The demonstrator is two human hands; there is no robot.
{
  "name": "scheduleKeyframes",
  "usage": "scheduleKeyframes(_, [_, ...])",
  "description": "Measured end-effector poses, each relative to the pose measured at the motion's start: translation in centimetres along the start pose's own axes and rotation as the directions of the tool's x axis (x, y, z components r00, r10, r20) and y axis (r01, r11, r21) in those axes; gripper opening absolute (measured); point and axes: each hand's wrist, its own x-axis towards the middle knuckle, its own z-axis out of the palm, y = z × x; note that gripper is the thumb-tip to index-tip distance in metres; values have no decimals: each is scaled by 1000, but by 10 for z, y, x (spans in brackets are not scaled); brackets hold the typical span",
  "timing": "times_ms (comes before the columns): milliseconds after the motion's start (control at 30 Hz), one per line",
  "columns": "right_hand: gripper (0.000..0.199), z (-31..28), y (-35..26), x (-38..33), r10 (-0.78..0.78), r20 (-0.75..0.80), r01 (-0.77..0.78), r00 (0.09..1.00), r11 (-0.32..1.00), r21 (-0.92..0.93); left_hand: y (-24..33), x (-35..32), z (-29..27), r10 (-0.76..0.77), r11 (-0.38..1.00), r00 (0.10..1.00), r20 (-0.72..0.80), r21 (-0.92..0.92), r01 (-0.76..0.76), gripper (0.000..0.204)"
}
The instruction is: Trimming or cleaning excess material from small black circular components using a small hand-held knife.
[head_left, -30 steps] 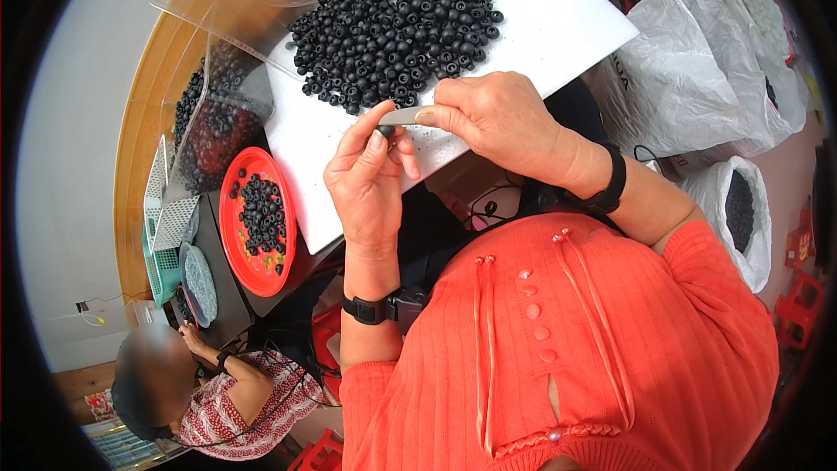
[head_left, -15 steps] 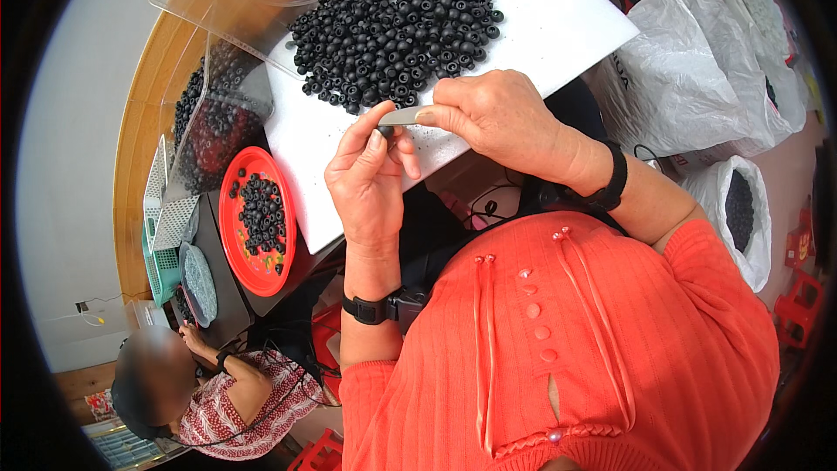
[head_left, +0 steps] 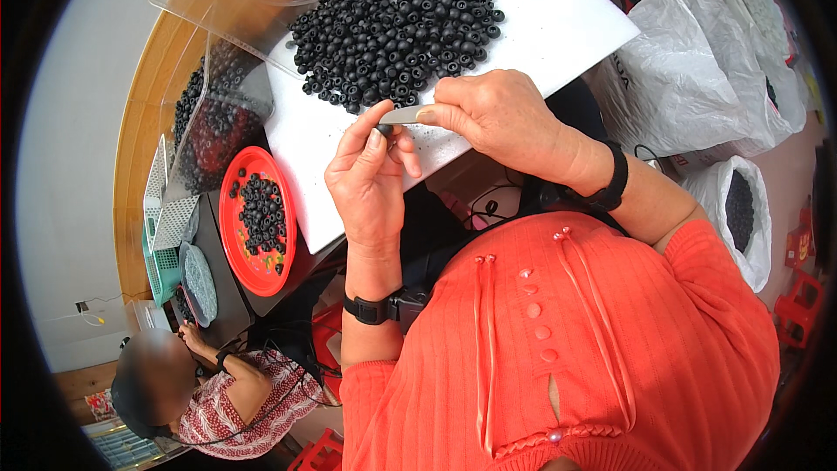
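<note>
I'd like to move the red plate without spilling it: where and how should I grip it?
Probably hold the red plate by its bare lower rim as pictured, coming from below and keeping it level. The loose black pieces lie inside; the clear container crowds its upper end and the white board its right side.

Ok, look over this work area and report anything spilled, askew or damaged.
Only a minor mess stands out: fine dark specks are scattered on the white board, near the pile of black bead-like pieces and the left hand. They look like debris against the plain surface. I see no obvious damage.
</note>
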Motion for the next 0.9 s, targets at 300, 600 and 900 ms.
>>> scheduleKeyframes(300, [32,1,0,0,-40,-2,40,999,998,-38,-2,0,-2,-3,999,1000,15,-37,4,30])
scheduleKeyframes(600, [34,1,0,0,-32,15,33,999,998,-45,-1,1,-2,-17,998,1000,22,-53,18,29])
scheduleKeyframes(900, [35,-3,2,1,-59,59,61,997,998,-34,-1,2,-1,-46,994,998,50,-101,51,28])
